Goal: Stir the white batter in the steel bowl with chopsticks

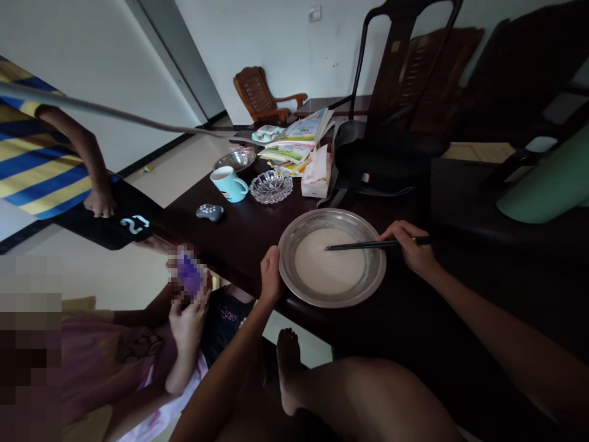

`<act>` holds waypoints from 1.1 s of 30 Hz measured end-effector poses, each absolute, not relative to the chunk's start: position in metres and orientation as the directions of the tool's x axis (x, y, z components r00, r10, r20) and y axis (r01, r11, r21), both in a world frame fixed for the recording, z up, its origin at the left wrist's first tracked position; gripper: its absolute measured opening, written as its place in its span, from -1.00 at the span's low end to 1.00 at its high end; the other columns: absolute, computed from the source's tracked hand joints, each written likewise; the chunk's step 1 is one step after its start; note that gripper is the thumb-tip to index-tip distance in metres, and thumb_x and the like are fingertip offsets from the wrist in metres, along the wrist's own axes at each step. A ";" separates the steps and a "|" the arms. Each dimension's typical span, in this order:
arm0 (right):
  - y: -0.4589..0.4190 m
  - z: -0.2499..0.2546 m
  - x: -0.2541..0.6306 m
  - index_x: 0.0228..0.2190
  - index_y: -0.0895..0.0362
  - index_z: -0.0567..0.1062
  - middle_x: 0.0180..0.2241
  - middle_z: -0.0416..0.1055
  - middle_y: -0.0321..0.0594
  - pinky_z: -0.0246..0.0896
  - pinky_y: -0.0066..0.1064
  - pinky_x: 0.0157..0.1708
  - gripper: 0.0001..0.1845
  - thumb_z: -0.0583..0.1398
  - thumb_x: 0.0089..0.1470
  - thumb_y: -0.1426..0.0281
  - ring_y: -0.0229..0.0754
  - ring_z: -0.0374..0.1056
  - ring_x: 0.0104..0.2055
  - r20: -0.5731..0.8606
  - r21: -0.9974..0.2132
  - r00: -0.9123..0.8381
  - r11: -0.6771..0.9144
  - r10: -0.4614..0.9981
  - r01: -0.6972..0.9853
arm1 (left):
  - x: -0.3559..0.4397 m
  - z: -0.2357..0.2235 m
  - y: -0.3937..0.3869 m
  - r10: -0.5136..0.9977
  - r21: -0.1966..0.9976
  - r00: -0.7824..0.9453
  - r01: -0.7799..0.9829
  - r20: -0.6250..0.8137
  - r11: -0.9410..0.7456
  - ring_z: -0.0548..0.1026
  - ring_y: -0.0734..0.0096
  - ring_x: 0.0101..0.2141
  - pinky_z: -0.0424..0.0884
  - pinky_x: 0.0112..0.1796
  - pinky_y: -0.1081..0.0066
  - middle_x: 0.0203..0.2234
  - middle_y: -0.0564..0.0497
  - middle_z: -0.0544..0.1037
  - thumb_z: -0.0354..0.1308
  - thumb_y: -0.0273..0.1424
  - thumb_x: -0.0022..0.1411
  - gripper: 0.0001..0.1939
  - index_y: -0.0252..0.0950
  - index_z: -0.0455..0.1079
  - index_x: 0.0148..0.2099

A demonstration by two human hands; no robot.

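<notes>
A round metal bowl (375,261) with pale batter (329,264) in it sits on the dark table (239,239) near its front edge. My left hand (270,274) grips the bowl's left rim, fingers closed on it. At the right rim, my right hand (411,245) is closed on a pair of dark chopsticks (363,245). Their tips reach into the batter near the bowl's middle.
Behind the bowl stand a blue mug (229,183), a glass ashtray (271,186), a small metal dish (235,159), a tissue pack (316,173), books (299,138) and a dark bag (381,166). Two other people are at the left, one holding a blurred device (188,276). My bare leg (350,393) is below.
</notes>
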State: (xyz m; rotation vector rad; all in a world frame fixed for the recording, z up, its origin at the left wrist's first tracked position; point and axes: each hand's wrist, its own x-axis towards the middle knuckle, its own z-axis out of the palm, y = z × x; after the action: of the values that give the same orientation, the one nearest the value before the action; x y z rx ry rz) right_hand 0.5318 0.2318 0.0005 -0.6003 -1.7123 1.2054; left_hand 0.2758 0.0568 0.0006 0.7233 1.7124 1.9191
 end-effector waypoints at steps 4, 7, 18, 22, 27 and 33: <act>0.231 0.001 0.532 -0.49 0.03 0.55 -0.53 0.51 -0.26 0.32 -0.27 -0.39 -0.63 0.14 0.17 0.07 -0.13 0.42 -0.45 0.348 -0.938 -0.464 0.309 0.815 -0.160 | 0.276 0.000 0.057 0.648 0.992 -0.757 0.007 0.085 -0.122 0.05 0.53 -0.54 0.13 -0.50 0.52 -0.61 0.16 0.05 0.18 -0.05 0.14 -0.49 -0.26 0.04 -0.57; 0.229 0.004 0.531 -0.50 0.02 0.57 -0.49 0.52 -0.24 0.34 -0.25 -0.32 -0.63 0.16 0.15 0.07 -0.12 0.44 -0.39 0.380 -0.919 -0.482 0.379 0.789 -0.104 | 0.276 -0.002 0.056 0.641 0.993 -0.764 -0.009 0.071 -0.121 0.06 0.53 -0.54 0.14 -0.50 0.52 -0.60 0.16 0.05 0.19 -0.06 0.14 -0.49 -0.25 0.04 -0.57; 0.230 0.004 0.531 -0.52 0.03 0.57 -0.50 0.52 -0.26 0.30 -0.28 -0.33 -0.62 0.15 0.17 0.09 -0.14 0.43 -0.40 0.411 -0.908 -0.448 0.399 0.794 -0.125 | 0.277 0.001 0.057 0.641 0.993 -0.764 0.001 0.075 -0.114 0.07 0.53 -0.54 0.15 -0.50 0.52 -0.61 0.16 0.07 0.17 -0.08 0.15 -0.52 -0.25 0.07 -0.56; 0.228 0.006 0.531 -0.48 0.03 0.56 -0.54 0.51 -0.28 0.28 -0.30 -0.39 -0.62 0.13 0.19 0.09 -0.16 0.42 -0.45 0.379 -0.925 -0.484 0.339 0.789 -0.171 | 0.276 -0.001 0.057 0.639 0.994 -0.767 -0.007 0.063 -0.106 0.09 0.52 -0.53 0.16 -0.49 0.52 -0.59 0.15 0.10 0.18 -0.08 0.15 -0.54 -0.26 0.10 -0.54; 0.227 0.004 0.531 -0.48 0.03 0.59 -0.46 0.53 -0.25 0.29 -0.30 -0.30 -0.65 0.15 0.18 0.12 -0.15 0.44 -0.36 0.393 -0.916 -0.488 0.380 0.779 -0.130 | 0.274 -0.004 0.056 0.637 0.993 -0.768 -0.010 0.067 -0.118 0.11 0.52 -0.53 0.15 -0.49 0.52 -0.60 0.15 0.09 0.19 -0.09 0.15 -0.54 -0.26 0.09 -0.55; 0.229 0.003 0.531 -0.48 0.06 0.58 -0.48 0.52 -0.24 0.32 -0.31 -0.32 -0.63 0.16 0.17 0.10 -0.15 0.45 -0.38 0.377 -0.923 -0.502 0.362 0.778 -0.133 | 0.275 -0.001 0.056 0.642 0.994 -0.765 -0.027 0.049 -0.108 0.10 0.53 -0.54 0.15 -0.50 0.52 -0.60 0.16 0.10 0.19 -0.07 0.14 -0.52 -0.27 0.10 -0.55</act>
State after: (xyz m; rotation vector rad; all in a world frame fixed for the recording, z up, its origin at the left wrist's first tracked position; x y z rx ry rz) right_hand 0.5309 0.2287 0.0028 -0.5748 -1.7289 1.2785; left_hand 0.2754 0.0558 -0.0009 0.6759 1.7090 1.9240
